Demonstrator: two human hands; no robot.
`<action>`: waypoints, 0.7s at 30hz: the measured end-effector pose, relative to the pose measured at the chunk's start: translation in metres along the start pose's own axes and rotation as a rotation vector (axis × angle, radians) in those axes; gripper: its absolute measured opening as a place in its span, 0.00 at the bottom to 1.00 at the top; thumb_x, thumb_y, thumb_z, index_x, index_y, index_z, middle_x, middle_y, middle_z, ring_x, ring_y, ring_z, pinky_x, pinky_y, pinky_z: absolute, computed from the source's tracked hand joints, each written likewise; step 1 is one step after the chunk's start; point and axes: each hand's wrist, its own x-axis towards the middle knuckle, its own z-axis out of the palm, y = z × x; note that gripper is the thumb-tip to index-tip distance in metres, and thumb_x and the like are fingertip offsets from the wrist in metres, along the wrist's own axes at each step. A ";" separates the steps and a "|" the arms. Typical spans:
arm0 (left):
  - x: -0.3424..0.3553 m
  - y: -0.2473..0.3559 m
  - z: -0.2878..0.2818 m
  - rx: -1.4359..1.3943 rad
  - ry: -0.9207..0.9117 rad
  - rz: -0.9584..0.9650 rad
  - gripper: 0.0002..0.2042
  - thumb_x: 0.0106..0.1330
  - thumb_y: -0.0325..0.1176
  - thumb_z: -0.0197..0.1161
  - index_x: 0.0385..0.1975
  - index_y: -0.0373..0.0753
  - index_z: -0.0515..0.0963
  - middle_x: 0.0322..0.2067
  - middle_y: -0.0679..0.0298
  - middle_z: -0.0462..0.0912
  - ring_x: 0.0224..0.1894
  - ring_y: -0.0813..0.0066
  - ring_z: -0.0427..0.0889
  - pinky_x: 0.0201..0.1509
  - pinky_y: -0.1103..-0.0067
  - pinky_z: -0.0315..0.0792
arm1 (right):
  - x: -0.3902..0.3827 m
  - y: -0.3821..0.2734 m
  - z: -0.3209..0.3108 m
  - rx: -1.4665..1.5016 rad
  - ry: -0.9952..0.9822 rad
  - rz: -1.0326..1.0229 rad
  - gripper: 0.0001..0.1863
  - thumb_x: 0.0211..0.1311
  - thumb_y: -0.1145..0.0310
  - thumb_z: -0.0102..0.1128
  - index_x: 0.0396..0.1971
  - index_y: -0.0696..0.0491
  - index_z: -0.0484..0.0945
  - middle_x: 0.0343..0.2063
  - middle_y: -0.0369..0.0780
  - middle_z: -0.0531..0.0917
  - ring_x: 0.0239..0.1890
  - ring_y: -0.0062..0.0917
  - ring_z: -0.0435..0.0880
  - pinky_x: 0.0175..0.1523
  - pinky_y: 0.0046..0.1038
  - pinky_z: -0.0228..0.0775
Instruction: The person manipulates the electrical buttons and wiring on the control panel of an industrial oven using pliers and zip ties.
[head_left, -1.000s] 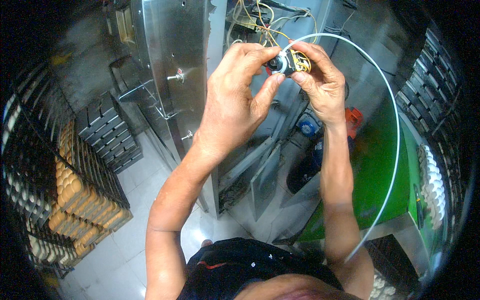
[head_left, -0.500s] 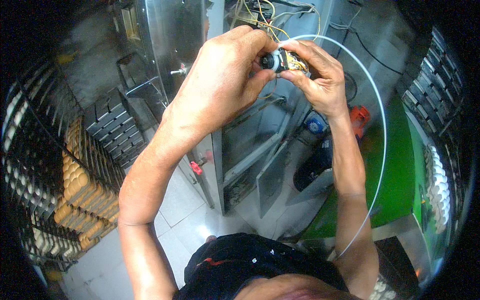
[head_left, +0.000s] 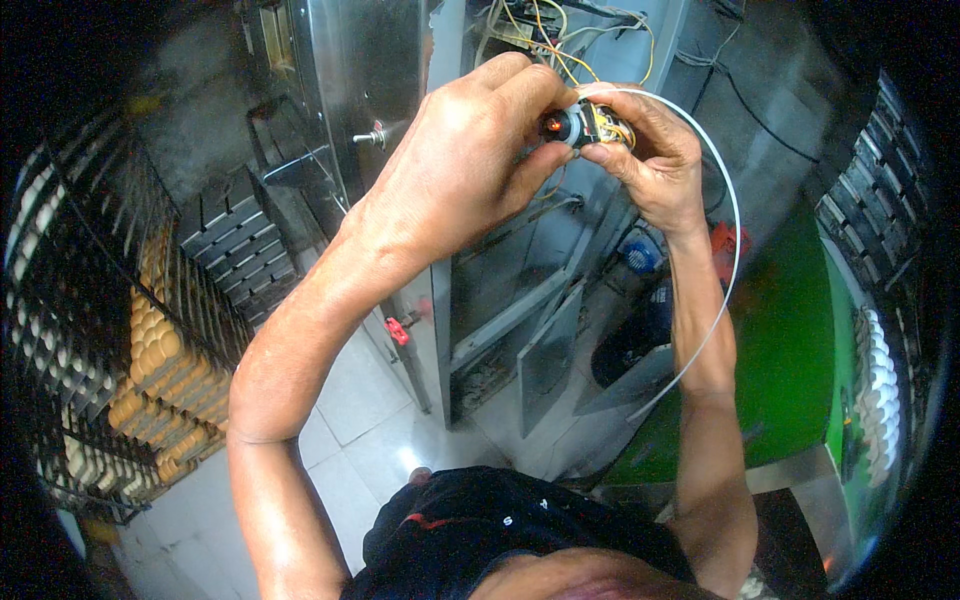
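Up at the top centre, my left hand (head_left: 450,165) pinches the round black front of a small panel switch (head_left: 588,126) between thumb and fingertips. An orange spot shows on that front, and a pale ring sits behind it. My right hand (head_left: 660,165) is closed on the switch's rear block, where yellow wires come out. A long, thin white strip (head_left: 736,215) starts at my fingertips near the switch and curves over my right hand, down across the right forearm. Whether it is a cable tie or a thin tube I cannot tell. Fingers partly hide the switch.
Behind my hands stands an open metal cabinet (head_left: 510,260) with loose yellow wires (head_left: 560,45). A toggle switch (head_left: 370,135) sticks out of the steel panel. Racks of moulded pieces (head_left: 165,350) stand left; a green surface (head_left: 770,370) lies right. A red valve handle (head_left: 398,331) is below.
Both hands and the switch have shifted slightly right and down in the picture. The strip's loop is smaller, and its free end has moved up and left. The orange spot now shows on the front.
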 end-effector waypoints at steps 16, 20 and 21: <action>-0.021 0.008 0.004 0.142 0.264 0.143 0.18 0.52 0.23 0.72 0.45 0.37 0.80 0.42 0.56 0.81 0.42 0.61 0.83 0.45 0.73 0.79 | -0.007 0.017 0.016 0.248 0.133 0.081 0.26 0.49 0.82 0.71 0.51 0.56 0.78 0.52 0.42 0.80 0.57 0.27 0.78 0.61 0.28 0.71; -0.034 0.009 -0.007 0.149 0.319 0.127 0.19 0.50 0.23 0.74 0.44 0.35 0.81 0.41 0.55 0.82 0.42 0.62 0.83 0.46 0.74 0.78 | 0.007 0.017 0.011 0.274 0.145 0.118 0.26 0.50 0.81 0.71 0.52 0.56 0.77 0.52 0.40 0.79 0.56 0.25 0.77 0.62 0.28 0.71; -0.036 0.010 -0.010 0.136 0.317 0.089 0.18 0.49 0.22 0.75 0.42 0.35 0.81 0.41 0.55 0.82 0.43 0.63 0.83 0.47 0.74 0.77 | 0.012 0.016 0.008 0.244 0.108 0.140 0.26 0.51 0.81 0.71 0.53 0.56 0.77 0.52 0.39 0.79 0.55 0.24 0.77 0.62 0.26 0.71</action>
